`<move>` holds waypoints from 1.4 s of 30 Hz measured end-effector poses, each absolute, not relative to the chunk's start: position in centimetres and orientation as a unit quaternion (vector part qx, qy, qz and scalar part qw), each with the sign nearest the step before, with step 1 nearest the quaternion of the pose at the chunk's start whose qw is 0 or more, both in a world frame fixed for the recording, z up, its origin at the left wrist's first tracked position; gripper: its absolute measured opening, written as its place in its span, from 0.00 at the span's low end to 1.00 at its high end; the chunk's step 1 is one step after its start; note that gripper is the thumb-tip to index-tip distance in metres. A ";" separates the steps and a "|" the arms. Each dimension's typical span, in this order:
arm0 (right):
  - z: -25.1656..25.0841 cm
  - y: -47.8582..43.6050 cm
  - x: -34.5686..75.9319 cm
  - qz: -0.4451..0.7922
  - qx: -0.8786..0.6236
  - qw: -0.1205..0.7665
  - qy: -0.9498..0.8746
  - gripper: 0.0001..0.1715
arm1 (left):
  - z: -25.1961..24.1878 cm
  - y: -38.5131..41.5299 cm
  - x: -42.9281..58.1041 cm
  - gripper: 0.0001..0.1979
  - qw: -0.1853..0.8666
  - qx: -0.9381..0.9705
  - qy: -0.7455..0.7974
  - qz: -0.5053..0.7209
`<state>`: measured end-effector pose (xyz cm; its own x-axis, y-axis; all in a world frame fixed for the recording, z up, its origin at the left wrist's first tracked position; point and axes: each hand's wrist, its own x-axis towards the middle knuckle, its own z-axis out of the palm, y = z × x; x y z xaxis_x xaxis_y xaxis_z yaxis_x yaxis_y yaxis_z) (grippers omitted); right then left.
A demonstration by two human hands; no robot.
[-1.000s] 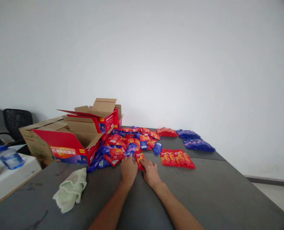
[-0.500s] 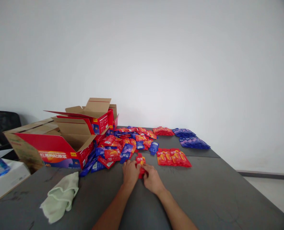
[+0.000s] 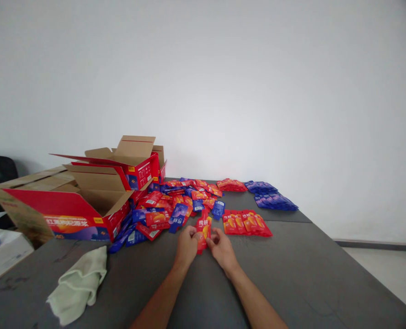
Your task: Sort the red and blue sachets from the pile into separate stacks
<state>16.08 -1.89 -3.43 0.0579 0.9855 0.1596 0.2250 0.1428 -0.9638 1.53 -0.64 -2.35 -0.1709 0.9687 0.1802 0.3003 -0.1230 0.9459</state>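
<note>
A red pouch (image 3: 203, 227) with white lettering and orange fruit print stands tilted up between my hands, at the middle of the dark table. My left hand (image 3: 188, 245) pinches its left edge. On its right edge my right hand (image 3: 221, 246) is closed too, fingers and thumb together. Beneath the pouch a bit of red shows; whether it is a second pouch I cannot tell. Just right of my right hand lies a row of overlapping red pouches (image 3: 246, 223). To the left and behind spreads a loose heap of red and blue pouches (image 3: 162, 205).
Open red cartons (image 3: 96, 219) stand at the left. A crumpled pale green cloth (image 3: 79, 285) lies in front of them. Stacked blue pouches (image 3: 275, 199) and red pouches (image 3: 231, 185) are at the back right. The dark table (image 3: 292, 274) ends in a slanting right edge.
The red pouch has come up from nearly flat to a tilted stance, held between both hands. My hands have moved slightly apart to its two sides. The view has shifted a little.
</note>
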 end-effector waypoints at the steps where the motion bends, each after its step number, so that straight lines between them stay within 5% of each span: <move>1: -3.1 -2.1 16.1 0.418 -0.516 0.499 -0.557 0.21 | -2.3 -0.7 1.5 0.01 0.332 0.549 0.566 0.518; 10: -1.3 -3.3 16.4 0.518 -0.445 0.550 -0.480 0.14 | -1.5 -1.9 2.3 0.12 0.520 0.536 0.414 0.520; 22: 0.0 -4.2 16.2 0.528 -0.482 0.484 -0.505 0.04 | -0.2 -2.3 2.2 0.12 0.479 0.511 0.468 0.539; 33: 0.7 -4.2 16.6 0.484 -0.454 0.549 -0.508 0.21 | 0.0 -2.8 2.4 0.13 0.550 0.510 0.436 0.498; 42: 0.1 -4.3 15.8 0.466 -0.474 0.531 -0.526 0.21 | 0.0 -2.3 2.0 0.18 0.449 0.505 0.481 0.558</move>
<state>15.81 -4.26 0.13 0.0114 0.9931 0.1165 0.0033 0.1164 -0.9932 1.98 -2.31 -0.02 -0.0865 0.9876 0.1309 -0.0153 -0.1327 0.9910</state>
